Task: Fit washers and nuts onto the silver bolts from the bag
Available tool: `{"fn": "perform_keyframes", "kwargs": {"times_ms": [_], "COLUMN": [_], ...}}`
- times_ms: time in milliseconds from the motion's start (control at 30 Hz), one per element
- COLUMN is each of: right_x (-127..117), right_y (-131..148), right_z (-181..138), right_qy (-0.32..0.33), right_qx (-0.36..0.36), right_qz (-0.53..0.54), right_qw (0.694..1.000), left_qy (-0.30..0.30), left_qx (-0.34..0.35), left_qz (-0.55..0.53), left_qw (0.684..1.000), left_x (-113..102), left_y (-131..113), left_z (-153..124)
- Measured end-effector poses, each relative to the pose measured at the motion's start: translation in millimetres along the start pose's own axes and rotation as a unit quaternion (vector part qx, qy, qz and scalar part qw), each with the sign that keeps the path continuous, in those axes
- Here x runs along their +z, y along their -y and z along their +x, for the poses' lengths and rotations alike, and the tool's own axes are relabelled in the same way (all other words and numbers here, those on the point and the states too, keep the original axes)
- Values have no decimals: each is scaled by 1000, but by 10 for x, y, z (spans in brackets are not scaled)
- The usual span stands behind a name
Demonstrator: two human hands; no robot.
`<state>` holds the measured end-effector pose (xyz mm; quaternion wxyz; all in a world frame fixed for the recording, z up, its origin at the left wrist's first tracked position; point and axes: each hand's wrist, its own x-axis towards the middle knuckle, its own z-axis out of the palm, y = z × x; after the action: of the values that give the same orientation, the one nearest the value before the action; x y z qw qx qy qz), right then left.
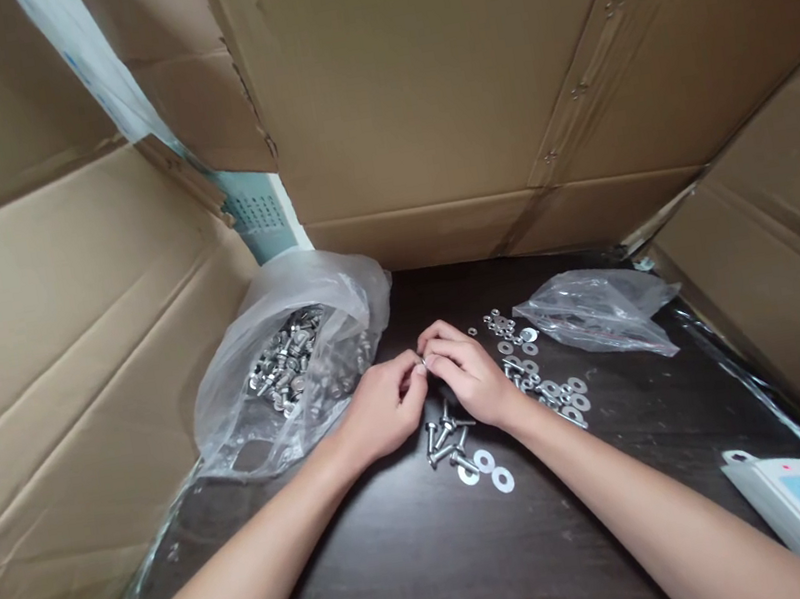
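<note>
Located a small metal part just right of the open plastic bag, raised to the meeting point of the fingertips of both hands. Mostly covered by fingers; cannot tell whether nut, washer or bolt end. Found the left hand at the bag's right edge, with thumb and forefinger drawn narrow, pinching the part. Found the right hand farther right of the bag, with fingers curled in close, gripping the same part from the opposite side.

Noted a cluster of loose bolts right of the bag and nearer the camera, with three flat washers beside it. Recorded, farther right of the bag, a scatter of mixed fittings, including nuts, washers and bolts, partly behind the right wrist. Observed many bolts inside the bag itself.

Sighted a flattened clear bag well right of the open one, and a white power strip farther right and nearer. Confirmed a dark table beneath the bag, and cardboard panels behind it and to both sides.
</note>
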<state>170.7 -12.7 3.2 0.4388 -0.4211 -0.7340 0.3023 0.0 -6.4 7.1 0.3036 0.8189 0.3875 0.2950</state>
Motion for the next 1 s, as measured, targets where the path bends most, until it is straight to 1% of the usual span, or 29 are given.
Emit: {"fn": "perform_keyframes", "kwargs": {"times_ms": [200, 467, 633, 733, 867, 1000], "right_x": [11, 14, 32, 36, 35, 43], "right_y": [23, 52, 30, 12, -8, -20], "right_z": [-6, -26, -14, -13, -15, -18], "right_qy": [-17, -14, -35, -47, -44, -35], "right_qx": [22, -5, 13, 21, 5, -19], "right_qz": [-10, -16, -39, -55, -54, -50], "right_qw": [1000, 1000, 999, 997, 998, 998], "left_qy": [2, 0, 0, -12, -28, -39], "left_qx": [-3, -21, -8, 2, 19, 6], "left_qz": [-12, -41, -24, -10, -9, -27], "left_qw": [1000, 999, 1000, 1000, 999, 999], "left_x": [-2, -6, -5, 5, 15, 10], "left_y": [4, 10, -10, -5, 14, 15], "left_z": [6, 15, 9, 3, 6, 16]}}
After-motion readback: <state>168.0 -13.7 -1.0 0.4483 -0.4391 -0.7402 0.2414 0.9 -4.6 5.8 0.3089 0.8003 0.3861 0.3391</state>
